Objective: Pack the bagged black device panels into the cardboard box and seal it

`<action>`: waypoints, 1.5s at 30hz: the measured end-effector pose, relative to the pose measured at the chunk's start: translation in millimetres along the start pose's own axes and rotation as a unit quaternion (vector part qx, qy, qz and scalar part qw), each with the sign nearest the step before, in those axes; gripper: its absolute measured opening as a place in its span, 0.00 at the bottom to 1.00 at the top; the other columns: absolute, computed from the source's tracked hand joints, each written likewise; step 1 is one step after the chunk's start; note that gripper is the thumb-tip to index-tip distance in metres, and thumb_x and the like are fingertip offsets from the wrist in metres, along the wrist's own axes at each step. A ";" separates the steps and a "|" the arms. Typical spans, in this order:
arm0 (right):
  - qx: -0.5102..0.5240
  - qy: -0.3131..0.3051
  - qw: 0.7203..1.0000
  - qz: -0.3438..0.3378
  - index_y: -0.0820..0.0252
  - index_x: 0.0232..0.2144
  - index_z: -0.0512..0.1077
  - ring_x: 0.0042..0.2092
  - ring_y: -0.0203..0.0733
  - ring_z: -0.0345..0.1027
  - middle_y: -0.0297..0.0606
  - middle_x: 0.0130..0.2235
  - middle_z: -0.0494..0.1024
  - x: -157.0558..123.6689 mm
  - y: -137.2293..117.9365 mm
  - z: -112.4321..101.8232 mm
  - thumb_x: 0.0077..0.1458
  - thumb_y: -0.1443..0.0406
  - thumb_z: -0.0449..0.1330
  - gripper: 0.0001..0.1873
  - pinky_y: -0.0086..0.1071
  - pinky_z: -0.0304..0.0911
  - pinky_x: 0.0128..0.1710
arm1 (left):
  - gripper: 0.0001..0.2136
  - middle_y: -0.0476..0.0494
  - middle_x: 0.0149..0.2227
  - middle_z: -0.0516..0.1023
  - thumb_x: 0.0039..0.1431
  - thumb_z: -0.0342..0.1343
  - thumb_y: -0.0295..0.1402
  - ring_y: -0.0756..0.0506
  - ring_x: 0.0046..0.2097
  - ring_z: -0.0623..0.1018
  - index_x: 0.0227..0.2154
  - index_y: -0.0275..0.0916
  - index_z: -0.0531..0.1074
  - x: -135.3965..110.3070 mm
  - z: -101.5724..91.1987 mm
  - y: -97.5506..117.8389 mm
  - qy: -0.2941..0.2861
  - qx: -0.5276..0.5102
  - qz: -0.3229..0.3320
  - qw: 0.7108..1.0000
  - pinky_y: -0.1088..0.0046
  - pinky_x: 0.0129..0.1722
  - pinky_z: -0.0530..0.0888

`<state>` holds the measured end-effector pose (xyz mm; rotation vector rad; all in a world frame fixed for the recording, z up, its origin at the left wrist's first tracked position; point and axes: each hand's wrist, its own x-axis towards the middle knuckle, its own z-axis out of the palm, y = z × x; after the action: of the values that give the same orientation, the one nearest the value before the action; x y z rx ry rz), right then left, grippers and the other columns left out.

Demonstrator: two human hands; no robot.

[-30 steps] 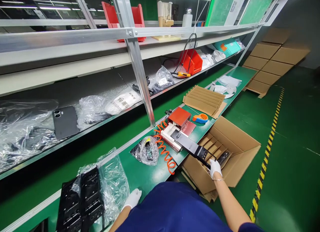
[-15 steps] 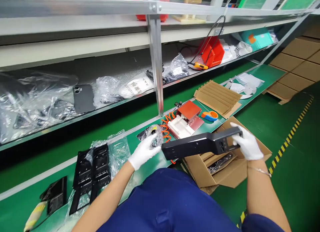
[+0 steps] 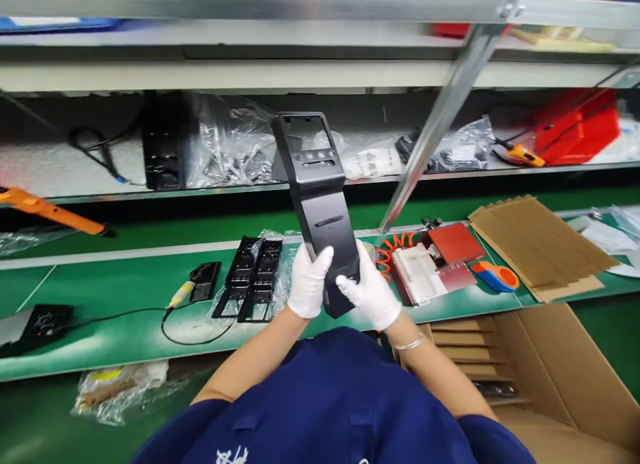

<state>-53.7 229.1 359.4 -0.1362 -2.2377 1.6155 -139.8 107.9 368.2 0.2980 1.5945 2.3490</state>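
A long black plastic housing is held up in front of me, tilted, its wider end with a rectangular window and a row of small holes pointing away. Around the left side of its lower end is my left hand, white-gloved, thumb on the front face. My right hand, gloved too, grips the lower right side with its thumb across the front. Two black plastic frames lie on clear bags on the green bench, left of the hands. Right of them stands a red and white fixture.
An open carton with cardboard dividers is at the lower right. Cardboard sheets and an orange-and-blue tape roll lie on the bench. A metal post rises behind it. Bagged parts and a red bin fill the shelf.
The housing has swung from sideways to nearly upright, its windowed end now away from me. My left hand has closed on it, and my right hand has shifted to its lower end. The view turned left.
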 end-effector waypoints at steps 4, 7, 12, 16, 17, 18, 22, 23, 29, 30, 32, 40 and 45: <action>-0.037 0.000 0.999 -0.006 0.58 0.70 0.47 0.66 0.51 0.57 0.49 0.67 0.62 9.7 17.5 52.8 0.64 0.50 0.53 0.39 0.49 0.54 0.68 | 0.16 0.42 0.42 0.80 0.53 0.66 0.41 0.42 0.40 0.81 0.39 0.39 0.71 4.7 -15.0 -0.2 0.079 -0.015 0.032 0.996 0.63 0.44 0.78; -0.056 -0.017 0.998 -0.020 0.62 0.69 0.51 0.67 0.52 0.56 0.51 0.67 0.61 21.1 19.1 51.9 0.64 0.51 0.51 0.37 0.51 0.51 0.69 | 0.16 0.40 0.46 0.80 0.55 0.64 0.42 0.42 0.41 0.81 0.41 0.39 0.71 5.0 -26.5 -1.0 0.096 0.005 0.032 0.995 0.63 0.43 0.79; 0.109 -0.011 0.994 0.025 0.58 0.64 0.62 0.65 0.48 0.61 0.44 0.63 0.68 25.2 7.7 39.6 0.63 0.51 0.53 0.31 0.46 0.57 0.67 | 0.19 0.37 0.54 0.76 0.61 0.58 0.44 0.39 0.50 0.79 0.50 0.40 0.68 9.5 -32.1 9.5 0.028 0.048 0.062 0.997 0.59 0.50 0.77; 0.163 0.078 0.980 0.088 0.56 0.60 0.68 0.63 0.50 0.64 0.40 0.62 0.71 26.5 -0.2 38.4 0.58 0.48 0.59 0.32 0.47 0.59 0.66 | 0.29 0.34 0.63 0.67 0.64 0.51 0.51 0.38 0.63 0.70 0.62 0.40 0.57 12.0 -28.4 11.4 -0.012 0.170 0.130 0.977 0.58 0.62 0.69; 0.151 0.106 0.979 0.086 0.56 0.61 0.67 0.64 0.50 0.63 0.41 0.63 0.70 26.4 -1.9 39.5 0.57 0.48 0.60 0.33 0.47 0.58 0.66 | 0.33 0.33 0.65 0.64 0.63 0.52 0.52 0.38 0.64 0.67 0.65 0.40 0.53 11.4 -26.7 9.1 -0.030 0.200 0.136 0.970 0.58 0.64 0.66; 0.135 0.131 0.979 0.078 0.56 0.62 0.65 0.65 0.50 0.61 0.41 0.64 0.68 26.0 -3.7 41.1 0.57 0.49 0.60 0.35 0.48 0.57 0.67 | 0.37 0.32 0.66 0.62 0.62 0.54 0.52 0.38 0.65 0.66 0.67 0.39 0.49 10.6 -24.9 5.9 -0.051 0.221 0.135 0.964 0.58 0.65 0.65; 0.039 0.199 0.978 0.041 0.59 0.66 0.59 0.67 0.50 0.56 0.45 0.67 0.62 22.5 -11.3 47.4 0.60 0.51 0.58 0.37 0.49 0.51 0.69 | 0.36 0.31 0.65 0.63 0.64 0.52 0.51 0.38 0.64 0.68 0.68 0.39 0.47 9.1 -19.2 -8.6 -0.093 0.240 0.145 0.956 0.57 0.64 0.65; 0.016 0.210 0.977 0.035 0.60 0.66 0.59 0.67 0.50 0.56 0.46 0.67 0.62 21.8 -12.7 48.3 0.60 0.51 0.58 0.36 0.49 0.51 0.70 | 0.34 0.31 0.65 0.63 0.66 0.49 0.50 0.38 0.64 0.67 0.68 0.38 0.48 9.9 -18.8 -11.2 -0.089 0.244 0.155 0.953 0.57 0.65 0.65; 0.002 0.214 0.976 0.027 0.62 0.64 0.61 0.65 0.52 0.60 0.47 0.66 0.64 22.2 -7.6 45.4 0.57 0.54 0.60 0.37 0.50 0.55 0.68 | 0.30 0.29 0.64 0.64 0.68 0.44 0.47 0.38 0.63 0.69 0.66 0.35 0.51 14.6 -23.8 -10.3 -0.072 0.313 0.178 0.930 0.57 0.64 0.65; 0.031 0.210 0.977 0.033 0.62 0.64 0.61 0.65 0.51 0.60 0.46 0.66 0.65 22.7 -5.4 43.3 0.56 0.54 0.60 0.37 0.49 0.56 0.67 | 0.29 0.30 0.64 0.65 0.67 0.44 0.47 0.38 0.62 0.70 0.65 0.36 0.53 13.9 -24.9 -7.4 -0.077 0.310 0.174 0.932 0.56 0.64 0.65; 0.103 0.200 0.973 0.046 0.61 0.65 0.60 0.66 0.51 0.59 0.44 0.66 0.65 24.2 -2.2 37.8 0.55 0.53 0.62 0.38 0.48 0.57 0.67 | 0.26 0.32 0.61 0.69 0.67 0.47 0.48 0.37 0.61 0.71 0.62 0.38 0.60 11.1 -26.2 -0.5 -0.097 0.269 0.146 0.947 0.54 0.63 0.66; 0.164 0.043 0.984 0.046 0.57 0.62 0.65 0.61 0.51 0.67 0.41 0.59 0.73 27.7 -9.6 35.4 0.58 0.45 0.58 0.36 0.46 0.61 0.65 | 0.18 0.41 0.48 0.76 0.61 0.57 0.49 0.39 0.49 0.79 0.46 0.43 0.63 -2.5 -7.4 16.8 -0.001 0.100 0.065 0.993 0.56 0.51 0.78; 0.122 0.045 0.990 0.052 0.56 0.63 0.64 0.64 0.48 0.63 0.42 0.61 0.71 24.1 -4.2 44.2 0.60 0.41 0.53 0.38 0.43 0.59 0.66 | 0.20 0.41 0.46 0.76 0.61 0.55 0.52 0.40 0.49 0.78 0.44 0.43 0.63 -10.7 -0.9 14.3 0.036 0.161 0.090 0.982 0.57 0.52 0.77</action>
<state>-91.0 195.1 357.2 -0.2582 -1.9785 1.8833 -131.8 98.5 381.0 0.4471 2.0652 2.2417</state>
